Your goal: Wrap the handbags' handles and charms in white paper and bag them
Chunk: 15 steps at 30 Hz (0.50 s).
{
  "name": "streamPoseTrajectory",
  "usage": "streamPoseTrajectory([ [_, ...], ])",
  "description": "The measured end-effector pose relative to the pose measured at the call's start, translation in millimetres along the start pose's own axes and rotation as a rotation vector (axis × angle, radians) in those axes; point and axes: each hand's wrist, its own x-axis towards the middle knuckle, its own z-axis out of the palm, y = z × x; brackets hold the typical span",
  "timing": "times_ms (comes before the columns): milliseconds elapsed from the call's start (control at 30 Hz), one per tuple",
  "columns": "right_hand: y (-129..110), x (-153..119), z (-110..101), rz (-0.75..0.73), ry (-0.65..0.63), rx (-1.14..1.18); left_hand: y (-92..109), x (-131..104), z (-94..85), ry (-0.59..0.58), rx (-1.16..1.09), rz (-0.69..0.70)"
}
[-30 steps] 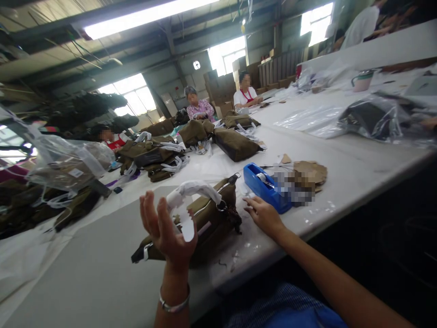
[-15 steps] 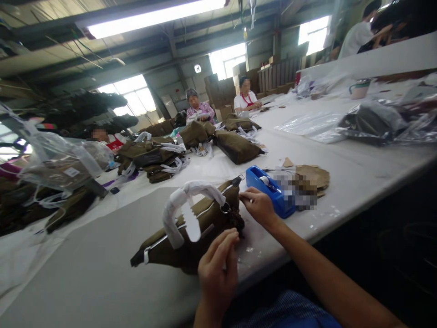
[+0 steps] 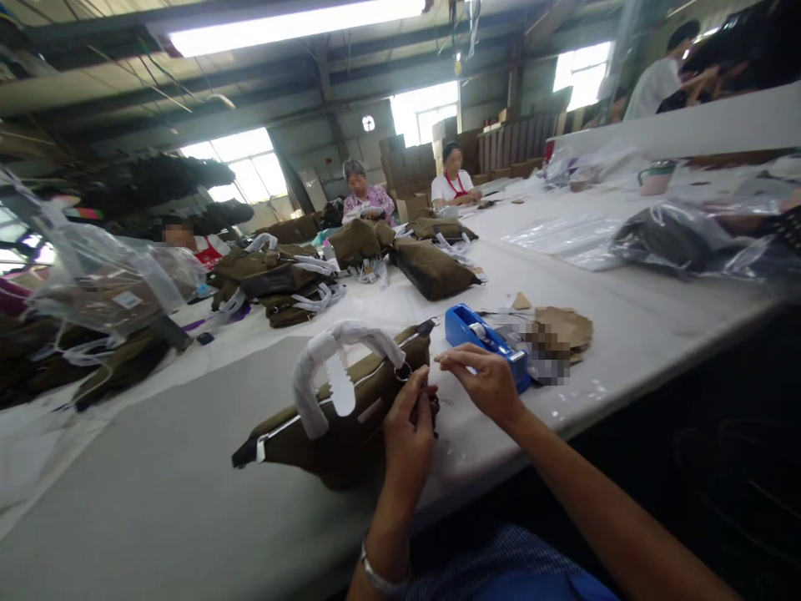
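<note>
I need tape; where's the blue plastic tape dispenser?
Head view: the dispenser sits right of centre, beyond the right hand, beside a flat brown sheet.

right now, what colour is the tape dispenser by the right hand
Blue; the tape dispenser shows best in the head view.

Matt olive cloth is seen on the handbag [image 3: 354, 446], its handle [image 3: 305, 391] wrapped in crinkled white paper-like material, its zip [image 3: 281, 429] and ring [image 3: 405, 372] finished in shiny metal. Glossy blue plastic is noted on the tape dispenser [image 3: 461, 320], matt brown card on the scrap [image 3: 580, 330]. The tabletop [image 3: 632, 321] is surfaced smooth with slight sheen, the grey sheet [image 3: 168, 476] matt; clear film [image 3: 556, 240] is wrinkled and glossy, the bracelet [image 3: 370, 571] polished metal.
</note>
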Motion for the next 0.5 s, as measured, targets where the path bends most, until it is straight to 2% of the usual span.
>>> streamPoseTrajectory([
  [167, -3.6, -4.9, 3.0, 0.043, 0.008, 0.129, 3.2, 0.8, 6.3, -0.102, -0.02, -0.107],
  [267, -2.1, -12.3, 6.8, -0.019, -0.009, 0.16, -0.2, 5.4, 17.3, -0.136, -0.042, -0.098],
  [400, 4.0, -24.2, 1.9, -0.13, -0.088, 0.132, -15.2, 9.8, 30.1, -0.066, 0.055, -0.015],
  [500, 24.6, -31.1, -5.9, 0.027, -0.063, 0.066, -29.1, 3.3, 34.0, -0.023, 0.101, -0.036],
])
